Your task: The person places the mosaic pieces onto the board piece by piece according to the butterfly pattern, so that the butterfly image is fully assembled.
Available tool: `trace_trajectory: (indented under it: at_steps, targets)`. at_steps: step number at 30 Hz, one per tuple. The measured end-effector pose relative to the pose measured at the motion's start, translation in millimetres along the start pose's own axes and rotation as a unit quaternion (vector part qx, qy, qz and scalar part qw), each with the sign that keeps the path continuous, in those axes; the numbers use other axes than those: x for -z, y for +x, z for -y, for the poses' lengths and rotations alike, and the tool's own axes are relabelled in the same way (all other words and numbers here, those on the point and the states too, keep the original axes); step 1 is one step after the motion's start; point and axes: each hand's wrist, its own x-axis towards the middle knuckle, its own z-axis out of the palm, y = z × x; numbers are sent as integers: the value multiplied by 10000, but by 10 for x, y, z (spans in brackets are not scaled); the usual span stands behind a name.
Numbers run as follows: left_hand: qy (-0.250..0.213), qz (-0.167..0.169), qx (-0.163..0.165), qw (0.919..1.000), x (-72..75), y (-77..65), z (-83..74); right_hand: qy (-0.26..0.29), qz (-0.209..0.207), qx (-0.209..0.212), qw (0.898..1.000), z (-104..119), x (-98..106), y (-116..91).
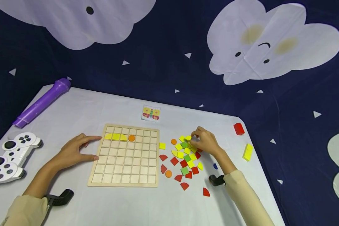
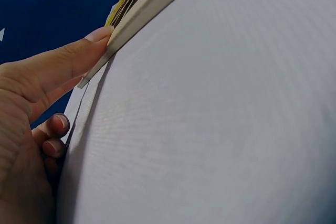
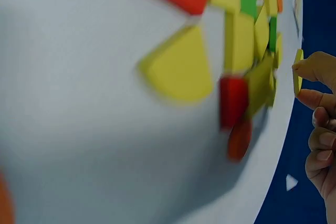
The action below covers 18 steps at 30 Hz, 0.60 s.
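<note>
From the head view, your left hand (image 1: 70,151) is at the left edge of the wooden grid board (image 1: 118,169), thumb and forefinger spread apart. In the board's second row from the far side lie two yellow pieces with a curved edge, a yellow square (image 1: 116,137) between them, and an orange disc (image 1: 131,138). Your right hand (image 1: 205,142) is over the far side of the pile of loose pieces (image 1: 187,158), right of the board. A butterfly picture card (image 1: 151,113) lies beyond the board on the white surface (image 1: 79,207). A purple microphone (image 1: 42,103) and a white game controller (image 1: 14,157) are to your left; a red block (image 1: 239,129) and a yellow block (image 1: 247,152) are to your right.

In the left wrist view, one of your fingertips touches the board's rim.

In the right wrist view, your thumb and forefinger are clamped on a thin yellow piece (image 3: 297,72), seen edge-on; its outline is unclear.
</note>
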Motion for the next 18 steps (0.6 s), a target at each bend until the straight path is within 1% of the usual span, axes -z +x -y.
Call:
trace_trajectory:
  at_steps: [9,18]
  targets:
    - [3,10,27,10000,3,10,-8,110,200,370,9991,439,-100,226]
    - [-18,10,33,10000,-7,3,0,147,342,978,9945,880,-253,437]
